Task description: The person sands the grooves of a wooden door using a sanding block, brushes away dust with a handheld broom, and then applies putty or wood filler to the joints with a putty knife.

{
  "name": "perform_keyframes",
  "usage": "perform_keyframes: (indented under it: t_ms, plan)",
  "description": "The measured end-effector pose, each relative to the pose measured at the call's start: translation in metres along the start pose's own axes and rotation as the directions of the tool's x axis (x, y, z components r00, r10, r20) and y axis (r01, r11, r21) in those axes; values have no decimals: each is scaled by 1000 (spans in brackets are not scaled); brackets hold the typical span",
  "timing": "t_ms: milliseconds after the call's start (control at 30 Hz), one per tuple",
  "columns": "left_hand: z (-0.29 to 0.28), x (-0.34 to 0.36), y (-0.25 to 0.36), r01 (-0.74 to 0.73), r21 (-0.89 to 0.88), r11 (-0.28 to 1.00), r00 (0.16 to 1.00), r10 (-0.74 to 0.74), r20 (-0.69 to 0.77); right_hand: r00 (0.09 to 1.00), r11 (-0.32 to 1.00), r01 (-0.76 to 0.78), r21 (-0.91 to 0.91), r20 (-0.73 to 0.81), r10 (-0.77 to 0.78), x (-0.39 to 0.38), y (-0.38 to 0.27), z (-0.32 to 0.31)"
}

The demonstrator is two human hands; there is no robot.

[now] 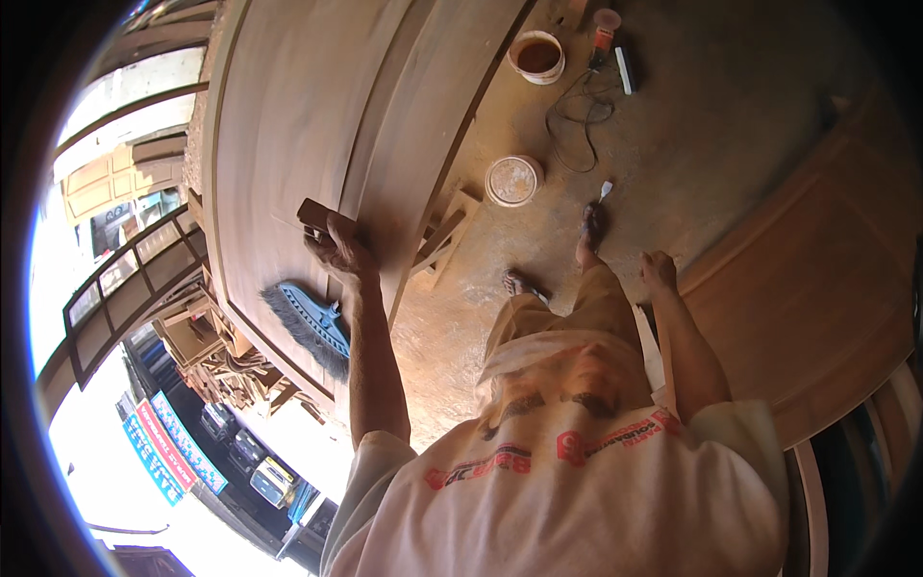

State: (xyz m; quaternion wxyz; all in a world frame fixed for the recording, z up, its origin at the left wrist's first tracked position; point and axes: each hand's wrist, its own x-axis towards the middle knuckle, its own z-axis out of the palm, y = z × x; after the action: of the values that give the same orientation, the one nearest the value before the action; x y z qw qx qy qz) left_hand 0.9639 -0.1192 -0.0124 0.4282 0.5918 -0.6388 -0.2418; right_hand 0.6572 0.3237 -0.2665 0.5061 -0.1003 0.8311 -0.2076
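My left hand [344, 252] is closed round a small, dark brown rectangular block [322, 215], held against or just over a large wooden panel [288, 125]. From here I cannot tell whether it is a sanding block or folded sandpaper. A blue broom head [312, 315] with dark bristles lies on the panel's near end, left of my forearm. My right hand [659, 269] hangs at my right side with its fingers curled in, and nothing shows in it.
On the floor beyond my feet stand a bucket [536, 58] of brown stuff and a pale-topped tub [513, 181]. A corded power tool [604, 38], its cable [577, 120] and a scraper [606, 190] lie nearby. Another wooden panel [817, 279] leans at right; wood scraps [447, 236] lie under the work panel.
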Motion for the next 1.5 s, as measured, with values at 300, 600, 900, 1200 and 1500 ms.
perform_keyframes:
  t_ms: [300,600,900,1200,1500]
  plan:
    - [-33,-24,49,131,-136,982,977,-105,187,818,824,566,32,101,-566,-49,-130,49]
    - [-208,-123,5,60,-140,988,987,-79,-138,98,98,995,-1,135,-986,-203,-396,128]
    - [-323,-127,-101,193,-274,942,937,-260,-234,283,-39,806,-590,443,-851,-307,-473,289]
    - [-354,-93,-125,93,-351,932,955,-184,-234,519,440,848,-294,628,-580,-317,-467,309]
    - [-284,-26,-95,52,-417,907,989,-104,-104,489,588,607,535,332,-807,-337,-331,130]
